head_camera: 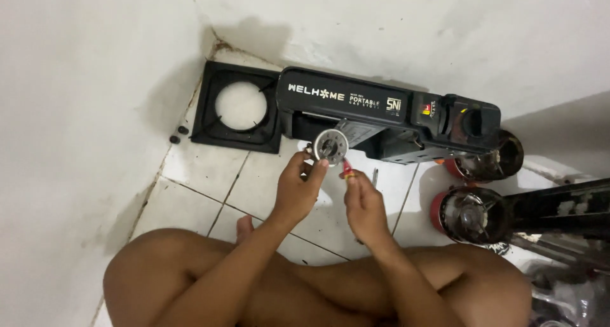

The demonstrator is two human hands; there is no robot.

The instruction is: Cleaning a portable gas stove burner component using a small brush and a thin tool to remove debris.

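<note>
1. Left hand [297,190]: fingers pinched on a round metal burner head [331,145], held up just in front of the black portable gas stove [387,120].
2. Right hand [363,203]: fingertips pressed together on a small red-handled tool [347,169], just right of the burner head.
3. Left of the stove: a square black pan support [238,109] flat on the white tiled floor [203,168].
4. Right of the stove: two red-rimmed round parts [470,212].

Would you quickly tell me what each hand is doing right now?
Left hand: closed on a round metal burner head.
Right hand: closed on a small red-handled tool.
</note>
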